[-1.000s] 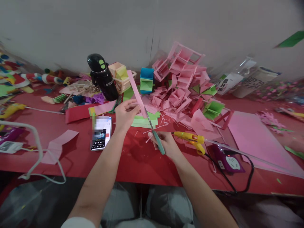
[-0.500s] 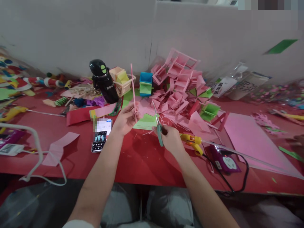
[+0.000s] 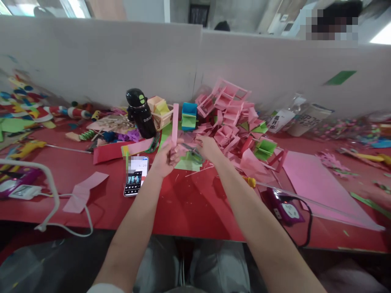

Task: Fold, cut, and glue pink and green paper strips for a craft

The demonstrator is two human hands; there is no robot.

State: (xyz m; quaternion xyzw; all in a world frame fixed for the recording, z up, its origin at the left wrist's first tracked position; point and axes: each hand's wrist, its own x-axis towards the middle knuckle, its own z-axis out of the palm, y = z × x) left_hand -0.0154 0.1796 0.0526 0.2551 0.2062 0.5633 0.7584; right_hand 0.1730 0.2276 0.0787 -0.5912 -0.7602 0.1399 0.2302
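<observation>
An upright pink paper strip (image 3: 175,124) is pinched in my left hand (image 3: 166,159), its flat face towards me. My right hand (image 3: 208,149) is over the near edge of the pink paper pile (image 3: 227,118), fingertips drawn together; what they hold, if anything, is too small to make out. Below and left of those fingertips, the scissors (image 3: 195,154) rest over a light green paper sheet (image 3: 183,163), apart from the fingertips.
A black bottle (image 3: 143,116) and a lit phone (image 3: 136,177) are on the left of the red table (image 3: 195,215). Blue and green folded paper (image 3: 189,116) stands behind my hands. On the right are a yellow glue gun (image 3: 250,181), a purple power socket (image 3: 285,207) and pink sheets (image 3: 324,183).
My right hand has let go of the scissors and moved forward to the pink pile. The strip in my left hand has turned from edge-on to flat-on. The view has tilted up.
</observation>
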